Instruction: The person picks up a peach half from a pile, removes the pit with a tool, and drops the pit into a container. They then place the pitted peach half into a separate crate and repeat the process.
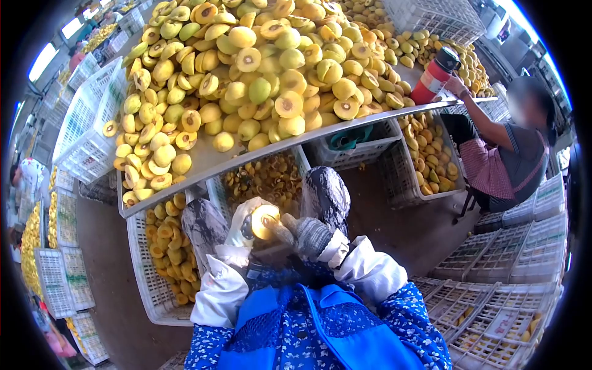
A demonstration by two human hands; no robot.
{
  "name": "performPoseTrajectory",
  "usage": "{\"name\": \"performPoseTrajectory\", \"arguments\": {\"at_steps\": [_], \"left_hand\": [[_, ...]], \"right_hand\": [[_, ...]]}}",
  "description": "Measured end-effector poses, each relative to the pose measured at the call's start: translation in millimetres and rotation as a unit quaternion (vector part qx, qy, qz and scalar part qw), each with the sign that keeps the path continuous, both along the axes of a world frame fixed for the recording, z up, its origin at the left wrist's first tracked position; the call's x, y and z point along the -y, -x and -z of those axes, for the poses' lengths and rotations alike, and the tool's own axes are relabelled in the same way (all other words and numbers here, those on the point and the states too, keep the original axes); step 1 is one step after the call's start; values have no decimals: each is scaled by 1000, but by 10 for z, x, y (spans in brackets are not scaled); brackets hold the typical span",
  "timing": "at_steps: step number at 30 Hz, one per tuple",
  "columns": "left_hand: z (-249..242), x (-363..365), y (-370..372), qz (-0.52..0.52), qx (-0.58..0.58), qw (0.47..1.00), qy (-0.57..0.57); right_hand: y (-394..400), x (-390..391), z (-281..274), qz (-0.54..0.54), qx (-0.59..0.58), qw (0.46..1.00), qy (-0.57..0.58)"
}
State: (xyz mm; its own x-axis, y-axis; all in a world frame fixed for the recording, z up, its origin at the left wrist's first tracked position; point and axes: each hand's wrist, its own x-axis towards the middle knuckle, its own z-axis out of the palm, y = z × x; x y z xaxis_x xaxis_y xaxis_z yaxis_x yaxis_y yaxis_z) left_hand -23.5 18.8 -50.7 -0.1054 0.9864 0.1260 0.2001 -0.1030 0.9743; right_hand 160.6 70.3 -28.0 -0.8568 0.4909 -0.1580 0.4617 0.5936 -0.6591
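My left hand (242, 223), in a pale glove, is closed around a halved yellow fruit (265, 222) whose cut face shows. Close on its right, my right hand (309, 237), in a grey knitted glove, has its fingers bent toward the fruit; what they grip is too small to make out. Both hands are above my lap, in front of a crate of peelings and fruit scraps (265, 179) under the table edge. A large heap of halved fruit (246, 80) lies on the metal table (216, 165) beyond.
A crate of halved fruit (169, 246) stands at my left, another (431, 154) under the table at right. A person (505, 142) sits at the right, a hand by a red container (433, 77). Stacked crates (499, 320) fill the lower right; a white crate (89, 123) stands left.
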Motion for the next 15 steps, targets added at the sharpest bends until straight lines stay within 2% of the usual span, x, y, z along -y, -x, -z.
{"name": "performPoseTrajectory", "arguments": {"at_steps": [1, 2, 4, 5, 7, 9, 11, 12, 13, 14, 15], "left_hand": [[-69, 31, 9, 23, -9, 1000, -11], [-208, 15, 110, 135, -103, 984, 48], [5, 185, 144, 130, 32, 991, 22], [159, 193, 205, 142, 51, 988, 42], [466, 209, 326, 162, 87, 979, 85], [187, 266, 234, 135, 102, 985, 26], [583, 128, 474, 199, 65, 969, 131], [129, 164, 360, 187, 57, 970, 142], [-121, 188, 298, 175, 49, 972, 152], [-87, 185, 331, 187, 146, 963, 130], [-68, 196, 343, 172, 163, 964, 123]], "right_hand": [[-12, 0, -78, 20, 38, 998, 41], [-34, 16, -207, 34, 46, 998, 19], [-34, -53, -181, -7, 63, 998, 11], [-29, -78, -173, -27, 70, 997, 7], [-14, -101, -176, -58, 69, 995, -36], [22, -176, -98, -98, 84, 989, -66], [69, -270, -6, -136, 99, 981, -95], [97, -312, 20, -156, 106, 976, -109], [127, -350, 21, -176, 113, 970, -125], [175, -371, -37, -189, 138, 963, -135], [206, -371, -52, -167, 140, 969, -119]]}}
